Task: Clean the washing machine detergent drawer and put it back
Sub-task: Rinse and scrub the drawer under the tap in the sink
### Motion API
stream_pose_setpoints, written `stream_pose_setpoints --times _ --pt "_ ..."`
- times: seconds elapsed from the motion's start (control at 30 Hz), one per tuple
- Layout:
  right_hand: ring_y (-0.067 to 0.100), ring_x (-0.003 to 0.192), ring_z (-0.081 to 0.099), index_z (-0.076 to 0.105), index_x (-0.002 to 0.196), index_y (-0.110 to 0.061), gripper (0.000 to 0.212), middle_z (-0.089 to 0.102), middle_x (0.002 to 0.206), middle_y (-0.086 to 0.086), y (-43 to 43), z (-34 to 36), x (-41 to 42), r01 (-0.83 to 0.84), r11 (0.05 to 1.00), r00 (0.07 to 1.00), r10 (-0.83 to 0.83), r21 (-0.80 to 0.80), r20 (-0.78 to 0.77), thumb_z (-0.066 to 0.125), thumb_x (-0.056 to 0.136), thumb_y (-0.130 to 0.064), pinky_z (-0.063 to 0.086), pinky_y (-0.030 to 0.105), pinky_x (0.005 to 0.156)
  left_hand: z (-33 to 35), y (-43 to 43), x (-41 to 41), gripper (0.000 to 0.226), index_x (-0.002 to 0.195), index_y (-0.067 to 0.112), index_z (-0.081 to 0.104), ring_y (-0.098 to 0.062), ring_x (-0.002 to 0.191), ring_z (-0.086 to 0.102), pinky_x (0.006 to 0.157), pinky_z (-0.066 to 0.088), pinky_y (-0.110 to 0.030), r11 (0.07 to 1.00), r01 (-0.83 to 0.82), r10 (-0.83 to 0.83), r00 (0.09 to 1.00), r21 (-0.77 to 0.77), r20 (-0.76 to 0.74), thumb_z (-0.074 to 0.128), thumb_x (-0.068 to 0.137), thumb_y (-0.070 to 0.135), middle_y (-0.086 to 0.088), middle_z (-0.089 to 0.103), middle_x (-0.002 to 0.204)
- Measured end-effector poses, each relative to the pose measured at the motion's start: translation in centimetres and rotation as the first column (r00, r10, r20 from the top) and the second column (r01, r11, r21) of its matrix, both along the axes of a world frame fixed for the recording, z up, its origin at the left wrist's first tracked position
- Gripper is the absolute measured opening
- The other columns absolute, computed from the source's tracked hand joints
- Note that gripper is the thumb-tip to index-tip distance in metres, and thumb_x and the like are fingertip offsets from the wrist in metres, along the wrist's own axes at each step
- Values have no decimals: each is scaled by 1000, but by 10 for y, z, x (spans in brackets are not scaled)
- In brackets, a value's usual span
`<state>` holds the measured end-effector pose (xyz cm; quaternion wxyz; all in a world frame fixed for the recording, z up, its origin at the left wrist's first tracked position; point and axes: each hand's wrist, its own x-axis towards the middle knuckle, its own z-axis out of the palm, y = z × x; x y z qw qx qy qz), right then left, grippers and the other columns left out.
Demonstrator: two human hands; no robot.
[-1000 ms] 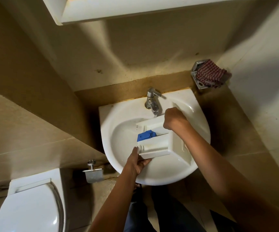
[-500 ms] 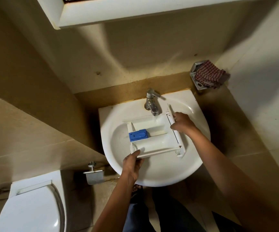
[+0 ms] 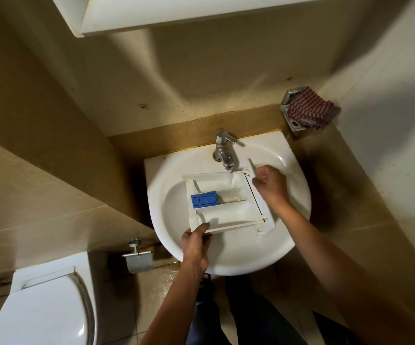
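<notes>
White plastic, the detergent drawer [image 3: 226, 202] is held open side up over the washbasin [image 3: 226, 260], inside the bowl's rim. Its near corner is clasped by the left grip [image 3: 196, 242], thumb on top. The far end of its front panel is grasped by the right grip [image 3: 268, 181] with curled fingers. Between the two grips a blue siphon cap [image 3: 205, 200] is seated in the middle compartment, and pale residue is seen beside it on the right grip's side. Just beside the right grip, water from the tap [image 3: 223, 153] is received in the far compartment. Beyond the right grip a striped cloth [image 3: 308, 112] is draped on a wall holder.

Slipping is judged the main risk: wet plastic is pinched only at one corner, and a filling compartment could tilt the drawer out of that hold. The cap could be dislodged by the stream, and water could be thrown over the rim onto the floor.
</notes>
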<state>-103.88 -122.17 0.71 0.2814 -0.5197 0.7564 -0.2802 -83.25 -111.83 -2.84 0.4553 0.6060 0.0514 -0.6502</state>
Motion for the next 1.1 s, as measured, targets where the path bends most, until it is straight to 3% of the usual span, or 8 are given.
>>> stream_pose_setpoints --times 0.07,0.1,0.13,0.2,0.3,0.43,0.6,1.1 --pt "16 75 62 67 90 -7 10 68 84 5 -1 1 18 26 992 995 -14 -125 97 60 85 -3 47 22 73 2 0 -2 27 98 7 48 -21 77 58 69 53 -30 1000 -18 18 1000 3 4 68 82 -3 -11 59 92" --pt "18 74 61 66 86 -6 11 67 80 7 -4 1 28 37 997 970 -19 -70 244 57 87 -1 50 25 74 2 -1 -2 27 97 8 48 -20 77 58 68 53 -30 1000 -24 24 1000 1 4 67 82 -3 -10 59 91" --pt "21 73 60 65 82 -4 15 65 78 9 -8 1 39 58 997 891 -73 49 447 53 90 1 52 28 77 2 -1 -2 27 99 7 49 -20 76 58 68 54 -29 1000 -26 26 1000 -1 3 67 82 -2 -10 59 90" --pt "24 81 60 61 85 2 19 63 85 16 -20 -2 56 67 938 596 -310 339 741 45 95 1 52 34 93 3 -1 -1 33 111 2 50 -20 75 58 68 53 -29 1000 -23 23 1000 -5 -1 67 83 -2 -10 60 89" --pt "33 121 54 56 103 14 21 54 128 30 -34 -9 66 66 831 260 -549 552 794 42 100 -2 42 40 106 3 -2 1 44 124 -5 49 -20 75 58 69 53 -29 1000 -13 13 1000 0 9 66 83 -1 -10 61 89" --pt "31 105 59 57 82 8 11 63 92 20 -42 -14 67 121 785 30 -615 607 788 51 92 9 47 39 101 4 -4 4 47 127 -12 50 -19 75 59 72 55 -29 1000 5 -5 1000 -8 11 65 84 -2 -13 61 91" --pt "18 70 59 57 79 0 20 62 71 10 -51 -17 66 116 764 26 -641 634 767 46 95 -1 52 21 57 4 -6 7 46 126 -13 51 -19 73 58 72 56 -30 1000 13 -13 1000 0 4 64 84 -2 -13 61 87" --pt "17 70 53 53 90 2 21 55 78 11 -59 -18 61 11 765 -63 -642 644 764 33 97 0 45 22 56 5 -5 8 48 127 -12 49 -20 75 59 71 57 -29 1000 11 -11 1000 22 3 65 83 -1 -12 60 84"
